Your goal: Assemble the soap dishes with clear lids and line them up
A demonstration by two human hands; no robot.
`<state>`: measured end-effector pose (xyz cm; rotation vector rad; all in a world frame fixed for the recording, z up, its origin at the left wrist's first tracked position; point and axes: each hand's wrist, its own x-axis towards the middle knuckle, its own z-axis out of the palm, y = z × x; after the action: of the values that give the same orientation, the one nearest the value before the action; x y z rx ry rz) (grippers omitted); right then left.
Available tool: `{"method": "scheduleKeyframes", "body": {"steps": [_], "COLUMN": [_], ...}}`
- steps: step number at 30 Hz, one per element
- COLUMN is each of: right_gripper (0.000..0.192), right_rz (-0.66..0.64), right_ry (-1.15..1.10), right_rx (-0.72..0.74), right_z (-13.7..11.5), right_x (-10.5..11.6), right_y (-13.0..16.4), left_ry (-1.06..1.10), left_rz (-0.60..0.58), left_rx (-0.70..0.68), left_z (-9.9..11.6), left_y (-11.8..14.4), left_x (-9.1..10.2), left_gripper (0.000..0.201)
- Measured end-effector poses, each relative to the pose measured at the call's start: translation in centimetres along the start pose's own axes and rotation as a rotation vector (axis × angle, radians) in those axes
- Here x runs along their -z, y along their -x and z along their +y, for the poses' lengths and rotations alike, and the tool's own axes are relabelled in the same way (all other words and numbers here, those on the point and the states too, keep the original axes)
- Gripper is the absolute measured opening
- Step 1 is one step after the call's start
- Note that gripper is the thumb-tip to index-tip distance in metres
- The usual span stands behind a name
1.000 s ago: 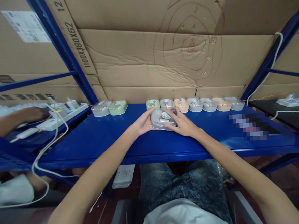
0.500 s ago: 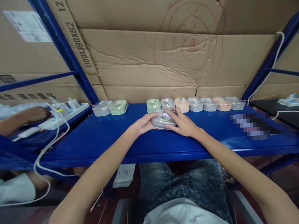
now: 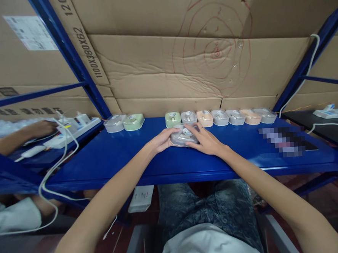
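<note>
A small grey plastic case [image 3: 181,138] with a clear lid and a round label rests low over the blue table, between my two hands. My left hand [image 3: 161,140] grips its left side, thumb on top and fingers underneath. My right hand [image 3: 208,140] closes round the right side, its fingertips lying on the lid near the label. A looped pale item shows through the lid. Just behind stand a green case [image 3: 172,119], a grey case [image 3: 188,117] and an orange case [image 3: 205,119] of the same shape.
Several more cases, among them a green one [image 3: 133,122], line the back edge of the blue table [image 3: 102,161]. A blurred flat item [image 3: 284,140] lies at right. White cables and a power strip [image 3: 72,134] are at left, by another person's hand [image 3: 43,129].
Both hands keep their hold on the grey case, with barely any movement. The view has shifted very slightly.
</note>
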<state>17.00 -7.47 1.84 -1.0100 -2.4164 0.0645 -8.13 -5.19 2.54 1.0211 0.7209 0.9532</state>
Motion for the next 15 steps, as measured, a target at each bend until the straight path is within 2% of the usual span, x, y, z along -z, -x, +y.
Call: {"method": "scheduleKeyframes", "body": {"steps": [7,11,15], "right_gripper": [0.084,0.094,0.096], "right_rz": [0.002,0.043,0.090], "right_ry": [-0.019,-0.080,-0.091], "right_rx": [0.016,-0.019,-0.089], "right_z": [-0.1,0.3,0.8], "right_x": [0.0,-0.1,-0.2], "right_y": [0.0,0.0,0.2], "left_ry": [-0.017,-0.029,0.095], "left_rz": [0.014,0.126,0.285], "left_rx": [-0.054,-0.155,-0.352], "left_z": [0.0,0.5,2.7], "left_y": [0.2,0.1,0.1], "left_x": [0.0,0.0,1.3], "left_gripper": [0.029,0.034,0.026]}}
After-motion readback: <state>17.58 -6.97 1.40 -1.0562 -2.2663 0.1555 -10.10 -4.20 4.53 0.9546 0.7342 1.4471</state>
